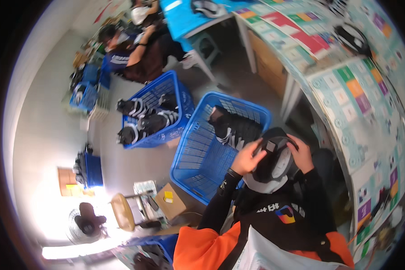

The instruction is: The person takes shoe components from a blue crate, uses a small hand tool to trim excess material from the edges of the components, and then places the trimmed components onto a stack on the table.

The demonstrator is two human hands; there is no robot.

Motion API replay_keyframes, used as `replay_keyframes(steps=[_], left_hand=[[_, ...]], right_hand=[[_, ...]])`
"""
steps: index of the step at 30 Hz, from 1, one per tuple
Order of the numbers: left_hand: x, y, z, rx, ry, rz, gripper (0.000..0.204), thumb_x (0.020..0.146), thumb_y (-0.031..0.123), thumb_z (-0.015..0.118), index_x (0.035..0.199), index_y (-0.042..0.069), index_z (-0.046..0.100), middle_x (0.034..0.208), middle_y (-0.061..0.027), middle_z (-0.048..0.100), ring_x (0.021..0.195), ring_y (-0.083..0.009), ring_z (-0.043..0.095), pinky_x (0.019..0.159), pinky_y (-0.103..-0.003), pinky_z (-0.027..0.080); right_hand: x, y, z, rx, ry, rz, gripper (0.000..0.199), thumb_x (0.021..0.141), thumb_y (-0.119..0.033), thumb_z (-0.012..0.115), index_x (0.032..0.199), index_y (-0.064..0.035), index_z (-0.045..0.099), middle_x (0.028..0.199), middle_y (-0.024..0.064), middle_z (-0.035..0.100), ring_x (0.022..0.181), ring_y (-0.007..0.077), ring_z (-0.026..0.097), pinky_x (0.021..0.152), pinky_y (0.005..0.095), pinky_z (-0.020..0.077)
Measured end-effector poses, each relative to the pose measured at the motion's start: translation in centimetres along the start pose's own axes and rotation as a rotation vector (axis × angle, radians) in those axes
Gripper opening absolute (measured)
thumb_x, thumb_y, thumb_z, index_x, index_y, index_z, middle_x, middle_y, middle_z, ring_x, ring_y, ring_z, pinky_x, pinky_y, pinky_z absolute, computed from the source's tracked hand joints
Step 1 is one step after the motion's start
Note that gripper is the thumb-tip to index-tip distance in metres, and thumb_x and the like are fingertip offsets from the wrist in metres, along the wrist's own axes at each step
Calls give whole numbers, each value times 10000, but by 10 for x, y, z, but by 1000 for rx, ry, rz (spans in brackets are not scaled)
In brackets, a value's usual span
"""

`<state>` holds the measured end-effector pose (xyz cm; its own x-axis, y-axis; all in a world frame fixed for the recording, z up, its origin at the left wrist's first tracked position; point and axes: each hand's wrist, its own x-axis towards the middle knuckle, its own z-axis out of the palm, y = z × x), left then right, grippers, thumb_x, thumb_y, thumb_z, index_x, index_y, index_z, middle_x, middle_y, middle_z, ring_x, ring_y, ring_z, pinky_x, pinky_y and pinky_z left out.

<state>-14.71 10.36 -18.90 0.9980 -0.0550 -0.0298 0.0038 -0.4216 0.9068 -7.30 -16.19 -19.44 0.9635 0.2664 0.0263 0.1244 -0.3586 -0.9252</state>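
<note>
"Where is the shoe (279, 167) sitting?"

"It's sitting just right of the middle of the frame, being held up between both hands, beside the lower right edge of the basket (187, 158)."

"Which way is it pointing?"

"Its long axis is running nearly up and down the frame, tilting a little. The rounded black end is pointing toward the top, and the pale end is pointing toward the bottom, near the chest. I can't tell for sure which end is the toe."

"And the left grip (244, 160)?"

"It's pinching the shoe's left edge, the thumb lying over the near side. The left forearm (219, 204) is rising from the lower middle and leaning right, a dark wristband (233, 173) showing at the wrist."

"The right grip (304, 156)?"

"It's closing on the upper right edge, the fingers bending over it. The right forearm (320, 198) is coming up from the lower right and leaning left."

"What's lying nearby?"

"Striped dark shoes (238, 130) are resting in the basket's upper right part. The tabletop (335, 105) is curving along the right of the frame."
</note>
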Motion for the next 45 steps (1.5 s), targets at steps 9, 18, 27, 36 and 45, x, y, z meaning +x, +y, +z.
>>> replay_keyframes(steps=[9, 18, 27, 36, 45], left_hand=[[64, 3, 6, -147, 52, 72, 129, 933, 33, 779, 1049, -11, 815, 1076, -94, 764, 1007, -168, 700, 890, -295, 543], [71, 19, 15, 25, -35, 101, 173, 942, 50, 795, 1103, -14, 802, 1030, -60, 748, 933, -131, 679, 799, -269, 528], [61, -4, 6, -608, -169, -394, 194, 1118, 175, 605, 1033, 26, 696, 907, 56, 652, 798, -37, 559, 713, -200, 427], [77, 32, -9, -767, -434, -434, 233, 1134, 154, 554, 1247, -17, 665, 1200, -100, 744, 1062, -173, 719, 936, -295, 561], [39, 131, -89, -221, -237, 98, 938, 947, 231, 764, 1682, -7, 232, 1636, -212, 441, 1501, -333, 457, 1231, -455, 343]], right_hand=[[-9, 26, -18, 277, 218, 68, 205, 945, -172, 811, 1062, -4, 809, 1029, 123, 793, 911, 212, 748, 819, 322, 572], [-30, 32, -3, 364, 353, 156, 176, 966, -128, 787, 1026, 38, 789, 932, 94, 749, 915, 194, 720, 815, 307, 558], [-12, 35, -1, 855, -78, 457, 214, 1043, -218, 709, 1068, -17, 775, 836, -61, 705, 741, 103, 623, 725, 310, 514], [-29, -57, -45, -39, 71, -405, 582, 843, -208, 860, 1387, -127, 670, 1425, 150, 588, 1349, 318, 556, 1067, 439, 515], [-31, -94, -97, 8, 693, -196, 471, 912, 90, 618, 1362, -46, 649, 1351, 162, 686, 1245, 385, 659, 1046, 429, 558]])
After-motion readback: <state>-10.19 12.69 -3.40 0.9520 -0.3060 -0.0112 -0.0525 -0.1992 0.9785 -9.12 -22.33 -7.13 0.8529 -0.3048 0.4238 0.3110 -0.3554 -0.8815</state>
